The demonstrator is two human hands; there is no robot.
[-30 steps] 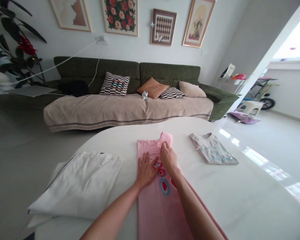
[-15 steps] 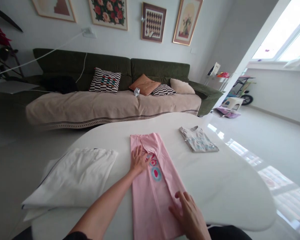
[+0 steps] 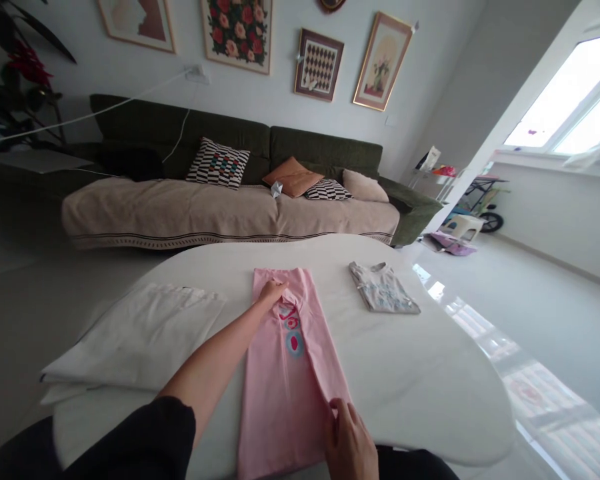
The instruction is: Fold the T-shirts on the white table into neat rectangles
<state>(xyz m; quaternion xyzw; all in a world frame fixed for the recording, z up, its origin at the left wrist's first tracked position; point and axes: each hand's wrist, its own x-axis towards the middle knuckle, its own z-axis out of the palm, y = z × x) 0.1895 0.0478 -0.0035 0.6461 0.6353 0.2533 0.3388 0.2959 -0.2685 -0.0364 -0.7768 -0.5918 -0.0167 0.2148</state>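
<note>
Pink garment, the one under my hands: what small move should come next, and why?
Probably smooth the pink garment flat by the left hand: the cloth is bunched there, just above the round print, while the lower part lies flatter. The right hand, at the garment's right edge, could perhaps steady it meanwhile.
</note>
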